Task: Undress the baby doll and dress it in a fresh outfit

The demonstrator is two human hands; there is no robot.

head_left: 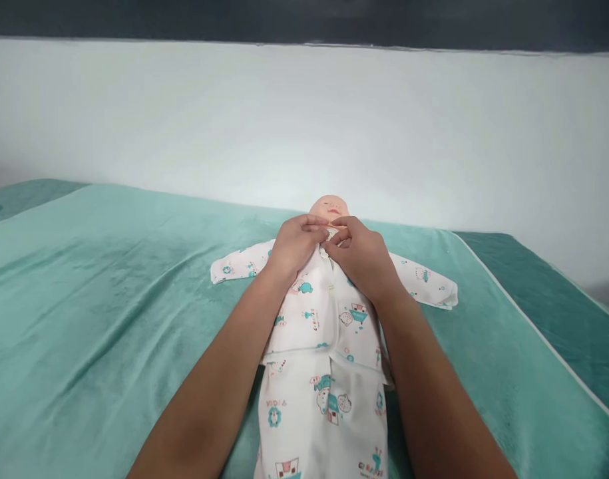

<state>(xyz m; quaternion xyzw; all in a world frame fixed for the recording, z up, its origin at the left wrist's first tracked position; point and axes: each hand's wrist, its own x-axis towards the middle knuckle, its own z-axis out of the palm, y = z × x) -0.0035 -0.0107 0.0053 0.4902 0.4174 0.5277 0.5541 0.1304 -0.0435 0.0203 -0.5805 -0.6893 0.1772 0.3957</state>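
Note:
A baby doll [330,205] lies on its back, its head away from me, dressed in a white printed shirt [309,313] and matching trousers [324,419]. Both of my hands are at the shirt's collar, just under the doll's chin. My left hand [297,243] pinches the collar edge from the left side. From the right, my right hand [359,253] pinches the front edge near the neck, its fingers bent close to the left fingertips. Below them a small button [331,288] shows on the shirt front. The sleeves stretch out to both sides.
A light green plush cover [134,319] lies under the doll, with a darker green border [544,293] at the right. A white wall [304,120] rises behind the far edge, with a dark band [304,23] above it.

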